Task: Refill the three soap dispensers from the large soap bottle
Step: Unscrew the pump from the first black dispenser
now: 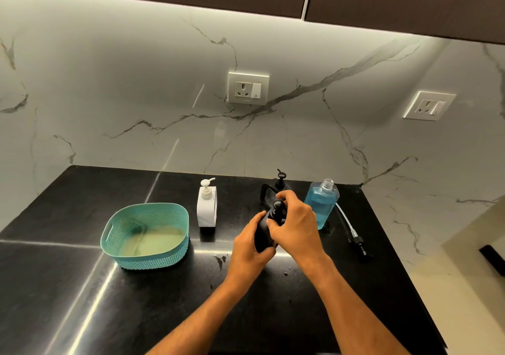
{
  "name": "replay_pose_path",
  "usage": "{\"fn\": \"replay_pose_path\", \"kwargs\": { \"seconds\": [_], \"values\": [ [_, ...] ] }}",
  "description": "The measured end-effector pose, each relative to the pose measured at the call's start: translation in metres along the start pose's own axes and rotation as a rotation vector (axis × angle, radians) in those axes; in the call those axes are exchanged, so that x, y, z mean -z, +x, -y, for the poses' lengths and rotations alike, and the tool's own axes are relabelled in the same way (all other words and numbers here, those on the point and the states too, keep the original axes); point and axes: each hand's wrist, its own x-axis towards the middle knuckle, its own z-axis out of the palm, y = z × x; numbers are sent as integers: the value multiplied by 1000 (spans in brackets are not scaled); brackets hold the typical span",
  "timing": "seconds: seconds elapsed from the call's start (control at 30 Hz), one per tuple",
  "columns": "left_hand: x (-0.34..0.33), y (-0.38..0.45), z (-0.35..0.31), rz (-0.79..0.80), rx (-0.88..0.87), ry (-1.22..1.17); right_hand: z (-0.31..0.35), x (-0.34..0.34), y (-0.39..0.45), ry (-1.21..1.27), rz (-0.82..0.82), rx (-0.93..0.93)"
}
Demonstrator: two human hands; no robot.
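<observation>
A black soap dispenser (263,233) is held above the black counter. My left hand (250,246) wraps around its body, and my right hand (296,225) grips its black pump head (279,207). Behind them stands a second black dispenser (274,191) with its pump on. A white dispenser (207,206) stands to the left, pump on. The large clear bottle of blue soap (320,204) stands uncapped to the right of my hands. Its pump with a white tube (352,231) lies on the counter further right.
A teal woven basket (146,234) sits on the counter (82,286) at the left. A marble backsplash with two wall sockets (248,88) rises behind. The counter's right edge drops off near a pale floor (464,300). Small droplets dot the counter near my forearms.
</observation>
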Motion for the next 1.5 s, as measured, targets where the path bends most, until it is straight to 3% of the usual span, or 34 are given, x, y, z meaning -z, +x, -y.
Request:
{"fn": "replay_pose_path", "kwargs": {
  "seconds": [0.73, 1.5],
  "values": [
    [-3, 1, 14, -41, 69, 91, 13, 52, 25, 89, -120, -10],
    [-4, -2, 13, -96, 120, 64, -5, 43, 13, 89, -121, 26]
  ]
}}
